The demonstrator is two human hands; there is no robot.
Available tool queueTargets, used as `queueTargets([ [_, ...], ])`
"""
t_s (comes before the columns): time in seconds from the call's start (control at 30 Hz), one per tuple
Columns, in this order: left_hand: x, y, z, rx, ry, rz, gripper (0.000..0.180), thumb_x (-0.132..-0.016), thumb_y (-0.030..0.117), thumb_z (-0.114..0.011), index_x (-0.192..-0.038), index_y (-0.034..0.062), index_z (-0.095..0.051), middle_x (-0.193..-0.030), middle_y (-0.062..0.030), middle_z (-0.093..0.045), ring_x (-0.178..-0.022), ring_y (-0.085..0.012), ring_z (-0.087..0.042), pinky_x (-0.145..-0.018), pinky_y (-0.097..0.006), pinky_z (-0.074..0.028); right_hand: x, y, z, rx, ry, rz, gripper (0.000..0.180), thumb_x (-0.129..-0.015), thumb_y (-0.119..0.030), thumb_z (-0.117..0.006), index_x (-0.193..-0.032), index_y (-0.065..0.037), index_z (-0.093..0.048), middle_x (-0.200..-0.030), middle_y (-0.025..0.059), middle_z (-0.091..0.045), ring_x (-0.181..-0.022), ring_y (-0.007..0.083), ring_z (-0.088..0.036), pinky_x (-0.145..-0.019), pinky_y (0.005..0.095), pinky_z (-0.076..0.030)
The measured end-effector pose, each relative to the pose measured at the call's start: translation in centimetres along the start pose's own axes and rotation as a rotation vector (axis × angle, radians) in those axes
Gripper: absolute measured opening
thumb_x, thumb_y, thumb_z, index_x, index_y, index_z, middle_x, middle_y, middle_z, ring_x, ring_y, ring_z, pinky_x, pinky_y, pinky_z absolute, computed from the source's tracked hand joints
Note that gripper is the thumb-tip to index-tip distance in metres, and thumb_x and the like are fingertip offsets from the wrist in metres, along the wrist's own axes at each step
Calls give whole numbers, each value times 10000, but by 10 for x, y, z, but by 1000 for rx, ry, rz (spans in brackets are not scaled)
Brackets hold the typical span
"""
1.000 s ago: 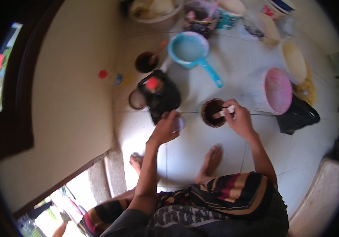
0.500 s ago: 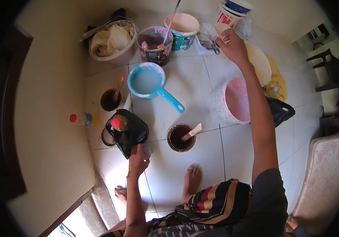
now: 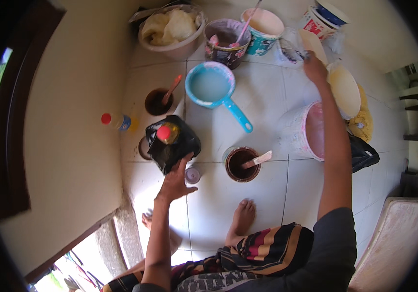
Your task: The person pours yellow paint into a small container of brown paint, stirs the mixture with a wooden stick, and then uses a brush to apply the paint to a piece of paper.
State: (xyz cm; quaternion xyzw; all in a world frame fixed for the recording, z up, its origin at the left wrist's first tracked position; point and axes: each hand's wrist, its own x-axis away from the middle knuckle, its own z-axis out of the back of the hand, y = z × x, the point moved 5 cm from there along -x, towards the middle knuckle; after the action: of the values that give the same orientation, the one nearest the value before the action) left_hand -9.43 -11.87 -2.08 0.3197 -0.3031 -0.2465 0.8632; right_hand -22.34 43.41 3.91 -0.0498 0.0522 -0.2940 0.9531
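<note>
My left hand (image 3: 174,182), its fingers spread, is at the near edge of a black plastic bag (image 3: 188,138). A bottle with a red cap (image 3: 164,132) stands in the bag's opening. Close to that hand's thumb is a small round lid-like thing (image 3: 192,175) on the tiles. My right arm reaches far out, and my right hand (image 3: 316,69) has its fingertips closed at the handles of scissors (image 3: 289,51); the grip itself is partly hidden. Just beyond the fingers sits a cream-coloured piece (image 3: 312,44). A jar of dark brown liquid (image 3: 236,168) holds a flat brush (image 3: 260,159).
A blue dipper (image 3: 240,116) with cloudy liquid lies mid-floor. Behind it are a dark paint bucket (image 3: 226,53), a teal bucket (image 3: 262,43) and a tub of cloth (image 3: 156,47). A pink-stained bucket (image 3: 296,129) lies under my right arm. A second bottle (image 3: 116,120) stands by the wall.
The view has shifted, moving things rightward in it. My left hand has opened away from the bag's edge. My right hand has come from the cream piece nearer to the scissors' handles.
</note>
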Motion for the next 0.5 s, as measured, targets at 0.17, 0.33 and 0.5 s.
queueTargets([
  [0.17, 1, -30, 0, 476, -37, 22, 944, -701, 259, -877, -1469, 166, -336, -1379, -136, -541, -1309, -271, -499, -1058, -475, -423, 95, 13, 60, -1275, -322, -175, 479, -970, -308, -479, -1395, -88, -465, -1057, 96, -672, -777, 157, -605, -689, 318, -507],
  [0.33, -6, -54, -16, 803, -165, -4, 677, -792, 172, -788, -1397, 150, -485, -1374, -62, -527, -1317, -214, -459, -1072, -410, -395, 251, -35, 93, -1755, -626, -38, 402, -987, -342, -458, -1337, -143, -460, -947, 80, -592, -694, 144, -586, -582, 274, -500],
  [0.5, -10, -40, -17, 794, -300, 39, 769, -756, 64, -786, -1441, 179, -457, -1464, -50, -438, -1358, -202, -413, -1079, -403, -430, 390, -84, 77, -1714, -1043, -102, 677, -1014, -281, -530, -1552, -151, -140, -781, 101, -563, -549, 128, -564, -457, 258, -469],
])
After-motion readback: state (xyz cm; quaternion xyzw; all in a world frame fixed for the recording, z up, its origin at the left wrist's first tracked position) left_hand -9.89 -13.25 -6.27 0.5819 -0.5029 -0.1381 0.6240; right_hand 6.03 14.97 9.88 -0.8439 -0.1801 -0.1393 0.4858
